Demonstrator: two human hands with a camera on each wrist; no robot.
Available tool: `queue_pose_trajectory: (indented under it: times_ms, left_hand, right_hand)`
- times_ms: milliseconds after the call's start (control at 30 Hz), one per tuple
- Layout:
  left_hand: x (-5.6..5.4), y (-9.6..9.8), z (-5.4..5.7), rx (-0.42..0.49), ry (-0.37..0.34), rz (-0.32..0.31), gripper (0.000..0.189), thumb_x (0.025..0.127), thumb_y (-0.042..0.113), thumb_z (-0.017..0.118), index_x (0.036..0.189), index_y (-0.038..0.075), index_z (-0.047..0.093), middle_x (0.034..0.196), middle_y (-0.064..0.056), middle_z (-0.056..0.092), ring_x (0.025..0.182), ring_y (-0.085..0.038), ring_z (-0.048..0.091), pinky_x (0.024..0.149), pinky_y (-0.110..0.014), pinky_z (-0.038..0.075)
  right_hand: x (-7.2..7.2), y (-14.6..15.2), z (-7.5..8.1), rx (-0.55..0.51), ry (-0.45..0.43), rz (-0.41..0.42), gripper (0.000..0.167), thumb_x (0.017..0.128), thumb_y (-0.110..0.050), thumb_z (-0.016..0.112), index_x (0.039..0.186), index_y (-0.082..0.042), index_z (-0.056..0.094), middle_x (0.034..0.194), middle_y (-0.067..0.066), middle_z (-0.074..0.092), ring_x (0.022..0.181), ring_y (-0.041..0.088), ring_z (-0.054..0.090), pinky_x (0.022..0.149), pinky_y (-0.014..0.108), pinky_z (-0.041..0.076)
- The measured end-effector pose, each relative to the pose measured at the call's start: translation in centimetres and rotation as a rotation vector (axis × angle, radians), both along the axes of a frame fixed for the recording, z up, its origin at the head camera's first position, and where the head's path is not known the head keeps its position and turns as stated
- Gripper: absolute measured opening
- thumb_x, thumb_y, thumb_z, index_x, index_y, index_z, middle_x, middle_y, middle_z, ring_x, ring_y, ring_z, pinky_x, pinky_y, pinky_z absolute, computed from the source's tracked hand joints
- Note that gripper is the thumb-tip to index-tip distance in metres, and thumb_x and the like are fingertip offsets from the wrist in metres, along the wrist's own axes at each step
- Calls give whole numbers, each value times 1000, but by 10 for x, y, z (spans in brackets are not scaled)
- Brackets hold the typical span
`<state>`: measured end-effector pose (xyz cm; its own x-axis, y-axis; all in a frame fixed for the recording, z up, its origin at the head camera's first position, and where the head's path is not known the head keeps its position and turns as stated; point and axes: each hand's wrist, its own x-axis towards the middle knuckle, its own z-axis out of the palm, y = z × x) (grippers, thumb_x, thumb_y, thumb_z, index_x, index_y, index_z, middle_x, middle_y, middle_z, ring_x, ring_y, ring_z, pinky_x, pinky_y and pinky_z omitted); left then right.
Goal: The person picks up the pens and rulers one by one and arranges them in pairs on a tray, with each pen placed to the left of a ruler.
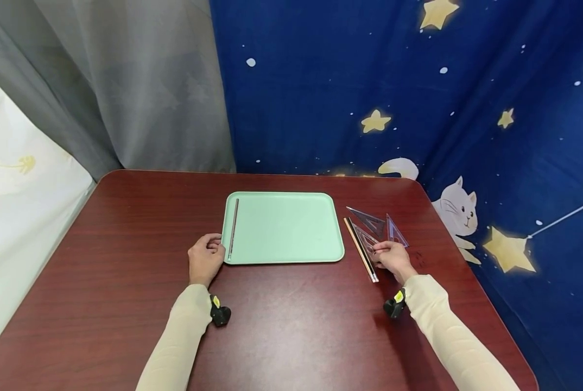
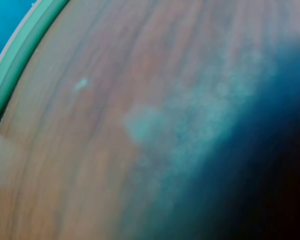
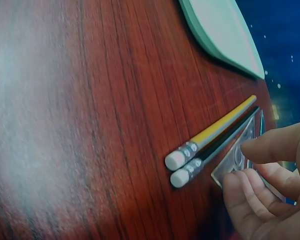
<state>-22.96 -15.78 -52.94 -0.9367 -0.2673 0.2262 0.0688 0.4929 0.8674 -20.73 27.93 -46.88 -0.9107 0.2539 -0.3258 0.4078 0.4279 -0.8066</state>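
Observation:
My left hand (image 1: 206,259) grips the near left rim of a light green tray (image 1: 291,228), its fingers curled; the left wrist view does not show the fingers. Inside the tray, along its left side, lies a dark pencil (image 1: 233,229). To the right of the tray, my right hand (image 1: 391,258) pinches a clear triangular set square (image 3: 235,157) between thumb and fingers. Beside that piece lie a yellow pencil (image 3: 222,120) and a black pencil (image 3: 225,136), side by side with white erasers toward me. Another set square (image 1: 369,221) and a purplish one (image 1: 396,233) lie just beyond the hand.
Everything stands on a reddish-brown wooden table (image 1: 291,326) with rounded far corners. Behind it hang a grey curtain (image 1: 159,92) and a blue curtain (image 1: 311,98) with stars and a cat. A white cloth (image 1: 18,190) hangs at the left.

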Motion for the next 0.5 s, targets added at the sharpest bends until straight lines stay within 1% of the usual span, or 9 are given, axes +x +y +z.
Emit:
queue_pose_trajectory:
  times_ms: [100,300,500]
  left_hand:
    - [0,1,0,3,1,-2,22,83,8,58,103,6,69,89,-10,69,71,-7,57,62,-11,43]
    - [0,2,2,4,8,-9,23,83,7,58,103,5,69,89,-11,69,72,-10,58,62,-10,43]
    - [0,1,1,-6,-8,-1,23,84,8,58,104,6,69,91,-9,69,74,-11,59,64,-10,43]
  right_hand:
    - [0,3,-1,21,2,-17,36,78,4,64,113,11,57,85,5,63,63,4,57,58,20,52]
    - [1,5,-2,46,11,-22,38,78,3,64,114,12,56,90,9,63,63,4,56,57,20,51]
    - [-1,5,-2,77,27,-29,39,77,3,63,114,11,57,93,12,62,64,5,55,56,20,50]
